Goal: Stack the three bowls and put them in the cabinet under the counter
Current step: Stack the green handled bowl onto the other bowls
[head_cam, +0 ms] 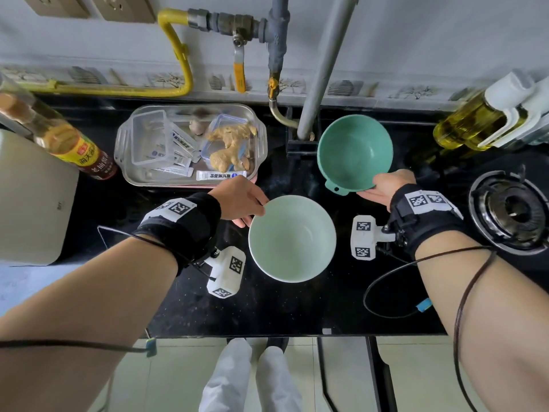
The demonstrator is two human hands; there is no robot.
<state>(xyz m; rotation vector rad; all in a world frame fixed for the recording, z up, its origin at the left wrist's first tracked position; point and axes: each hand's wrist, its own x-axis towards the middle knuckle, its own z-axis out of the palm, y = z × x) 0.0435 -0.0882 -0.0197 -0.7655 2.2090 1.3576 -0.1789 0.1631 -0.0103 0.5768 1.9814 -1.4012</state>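
Observation:
A pale mint bowl (292, 239) is in the middle over the black counter (282, 307); my left hand (240, 202) grips its left rim, thumb over the edge. A darker green bowl (355, 151) with a small tab handle is behind and to the right, tilted toward me; my right hand (386, 185) holds its near rim from below. Only these two bowls show; I cannot tell whether another sits under the pale one.
A glass tray (124, 144) with ginger and sachets stands at the back left, next to a sauce bottle (74, 147) and a white appliance (32, 200). An oil bottle (475, 120) and gas burner (511, 209) are on the right. Pipes (320, 66) rise behind the bowls.

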